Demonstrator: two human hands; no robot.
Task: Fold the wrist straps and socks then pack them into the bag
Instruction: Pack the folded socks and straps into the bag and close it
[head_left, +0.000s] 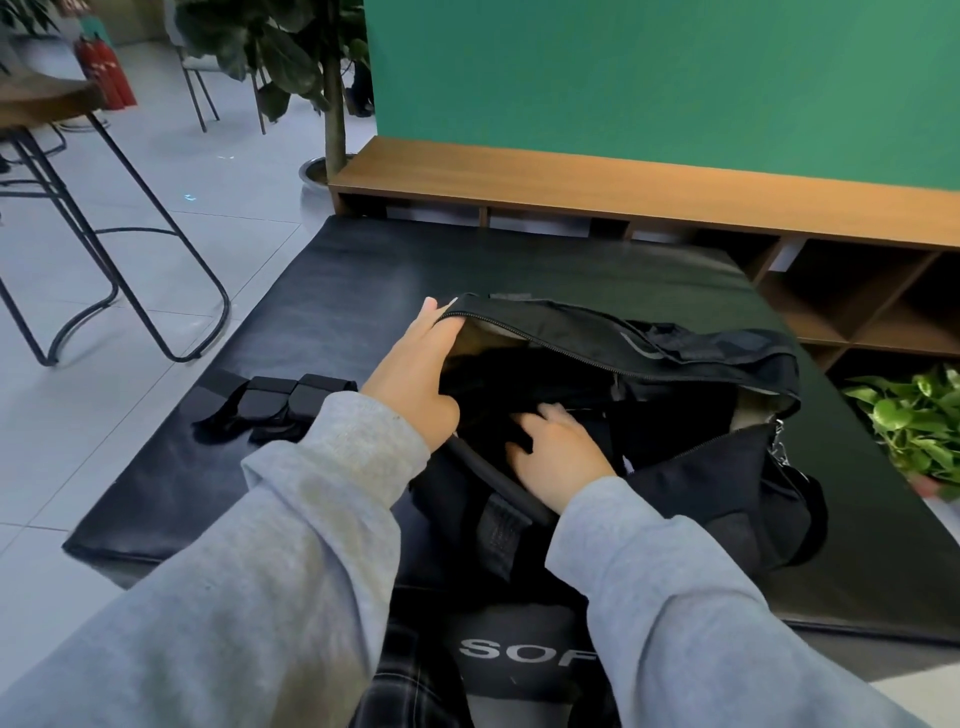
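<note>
Packing step — left hand (415, 374) grips the bag (613, 415) flap open, right hand (556, 452) inside with fingers on something dark, grip unclear; next — fetch straps (275, 405) lying left on the mat (363, 270).

- The bag (597, 374) mouth gapes toward the person — the left hand (415, 374) lifts its zippered flap, and the right hand (558, 447) fills the near part of the opening.
- Bare mat (467, 265) beyond the bag gives open passage.
- Left of the bag, black wrist straps (275, 402) lie on the mat.
- A wooden bench (623, 192) borders the far edge.
</note>
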